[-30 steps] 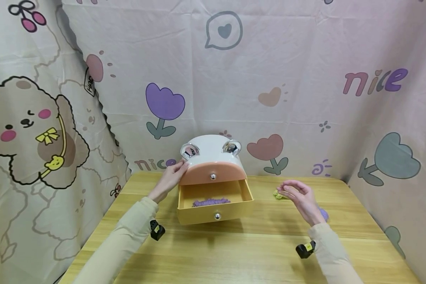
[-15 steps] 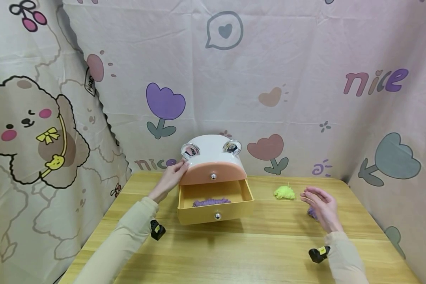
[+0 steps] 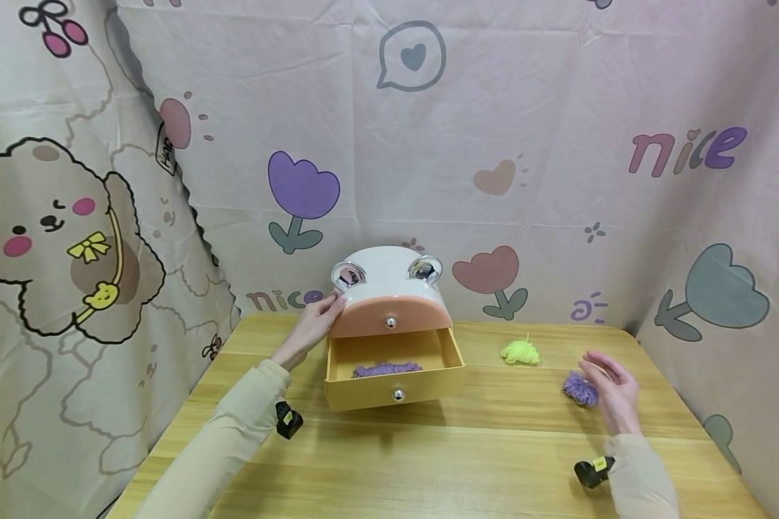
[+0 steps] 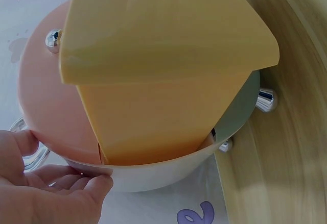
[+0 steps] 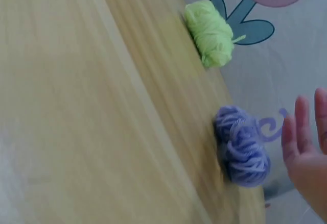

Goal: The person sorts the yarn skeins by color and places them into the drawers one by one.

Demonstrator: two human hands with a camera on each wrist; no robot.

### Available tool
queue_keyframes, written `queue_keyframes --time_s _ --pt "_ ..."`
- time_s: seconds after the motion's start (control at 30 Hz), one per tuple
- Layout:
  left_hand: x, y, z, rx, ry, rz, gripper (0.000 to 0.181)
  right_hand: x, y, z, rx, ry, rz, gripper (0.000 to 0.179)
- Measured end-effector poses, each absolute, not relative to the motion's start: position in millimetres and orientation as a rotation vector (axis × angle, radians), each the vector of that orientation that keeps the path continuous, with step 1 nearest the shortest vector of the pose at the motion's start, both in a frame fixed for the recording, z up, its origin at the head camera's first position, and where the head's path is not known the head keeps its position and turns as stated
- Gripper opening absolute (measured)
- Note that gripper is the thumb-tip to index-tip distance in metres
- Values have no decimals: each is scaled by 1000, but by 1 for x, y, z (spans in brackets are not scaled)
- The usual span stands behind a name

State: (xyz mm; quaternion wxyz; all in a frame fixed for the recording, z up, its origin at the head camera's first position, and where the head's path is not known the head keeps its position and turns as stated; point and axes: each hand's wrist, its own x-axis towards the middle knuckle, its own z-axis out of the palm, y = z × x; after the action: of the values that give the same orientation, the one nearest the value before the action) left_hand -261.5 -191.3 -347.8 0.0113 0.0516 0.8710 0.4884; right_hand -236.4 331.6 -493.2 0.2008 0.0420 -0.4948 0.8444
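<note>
A small desktop drawer cabinet has a white domed top and two silver round eyes. Its pink upper drawer is closed; the yellow lower drawer is pulled out, with a purple yarn skein inside. My left hand holds the cabinet's left side; the left wrist view shows its fingertips along the white shell beside the pink front. At the right, my right hand holds nothing, fingers loosely bent, close beside a second purple yarn skein. A yellow-green yarn skein lies farther back.
The wooden table ends at a printed curtain behind the cabinet. Another curtain with a bear print hangs at the left. Black wrist cameras sit on both sleeves.
My right hand has moved right and slightly nearer, from the yellow-green skein to the purple one, uncovering the yellow-green skein. The left hand and the cabinet stay put.
</note>
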Motion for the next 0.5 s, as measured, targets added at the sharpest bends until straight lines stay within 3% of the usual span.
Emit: queue_keyframes --time_s 0.3,0.5 --pt "-261 -191 -348 148 2724 1523 62 -235 340 -497 -471 -1755 2117 41" --pt "-261 -191 -348 146 2717 1528 62 -233 343 -501 -573 -1956 1973 47"
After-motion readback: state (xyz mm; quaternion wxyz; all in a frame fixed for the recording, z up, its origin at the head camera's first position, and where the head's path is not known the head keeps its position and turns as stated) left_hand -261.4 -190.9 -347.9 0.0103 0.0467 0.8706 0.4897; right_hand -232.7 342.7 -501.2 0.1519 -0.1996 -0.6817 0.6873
